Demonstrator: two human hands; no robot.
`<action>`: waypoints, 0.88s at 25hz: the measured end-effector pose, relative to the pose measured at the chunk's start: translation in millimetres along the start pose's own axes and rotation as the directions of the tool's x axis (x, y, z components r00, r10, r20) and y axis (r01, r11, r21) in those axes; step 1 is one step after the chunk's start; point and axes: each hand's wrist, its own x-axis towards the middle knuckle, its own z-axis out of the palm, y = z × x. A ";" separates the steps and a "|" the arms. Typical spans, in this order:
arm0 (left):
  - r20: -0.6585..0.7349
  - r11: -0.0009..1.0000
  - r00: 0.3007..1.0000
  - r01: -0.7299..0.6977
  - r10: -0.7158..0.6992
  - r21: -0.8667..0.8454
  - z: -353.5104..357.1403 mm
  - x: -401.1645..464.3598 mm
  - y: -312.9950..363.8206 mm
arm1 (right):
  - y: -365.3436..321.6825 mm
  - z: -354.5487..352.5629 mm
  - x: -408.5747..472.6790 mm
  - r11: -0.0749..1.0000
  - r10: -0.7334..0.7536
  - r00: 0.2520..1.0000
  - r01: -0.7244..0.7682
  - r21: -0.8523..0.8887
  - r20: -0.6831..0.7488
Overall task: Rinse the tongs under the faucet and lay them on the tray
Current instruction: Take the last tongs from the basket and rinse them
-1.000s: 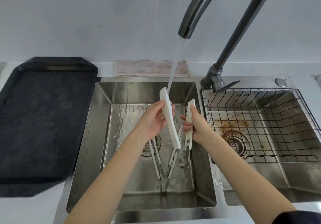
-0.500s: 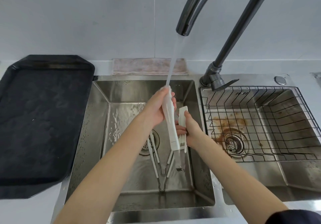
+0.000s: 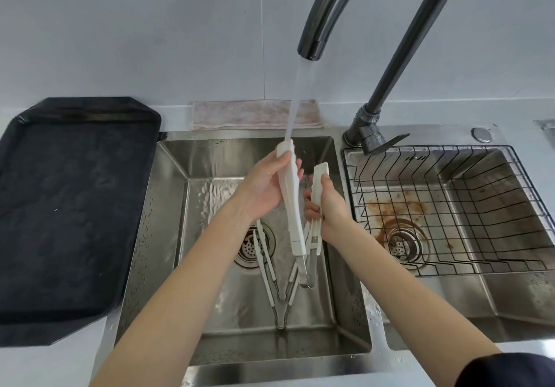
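White tongs (image 3: 292, 206) with metal tips are held upright over the left sink basin (image 3: 168, 236), their two arms spread apart. My left hand (image 3: 264, 188) grips the longer left arm, whose top end sits in the water stream from the dark faucet (image 3: 312, 41). My right hand (image 3: 326, 206) holds the shorter right arm (image 3: 319, 182). The black tray (image 3: 69, 200) lies on the counter to the left of the sink. A second pair of tongs (image 3: 279, 290) lies on the basin floor below my hands.
A wire rack (image 3: 450, 206) sits in the stained right basin. A folded cloth (image 3: 240, 114) lies behind the left basin. The faucet handle (image 3: 378, 141) points to the right. The left drain (image 3: 255, 245) is partly hidden by my left wrist.
The two arms of the tongs, pressed closer half a second ago, have spread apart again. The left arm's top end stays under the stream.
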 end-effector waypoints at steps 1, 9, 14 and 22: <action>-0.039 0.999 0.999 -0.019 0.021 0.033 -5.2 -0.8 -2.3 | -2.8 3.1 -0.9 0.999 -0.040 0.999 0.039 -0.034 -0.015; -0.384 0.996 0.919 -0.061 0.083 0.069 -48.5 -8.4 -4.1 | -16.7 40.8 -13.8 0.858 -0.327 0.934 0.356 -0.369 0.142; -0.371 0.989 0.923 -0.050 0.099 0.139 -55.5 -15.3 -4.9 | -12.1 58.4 -21.3 0.789 -0.390 0.890 0.455 -0.412 0.236; -0.322 0.847 0.941 0.083 0.107 0.524 -64.1 -28.1 -37.7 | 12.9 17.2 -0.7 0.872 -0.201 0.977 0.209 -0.443 0.067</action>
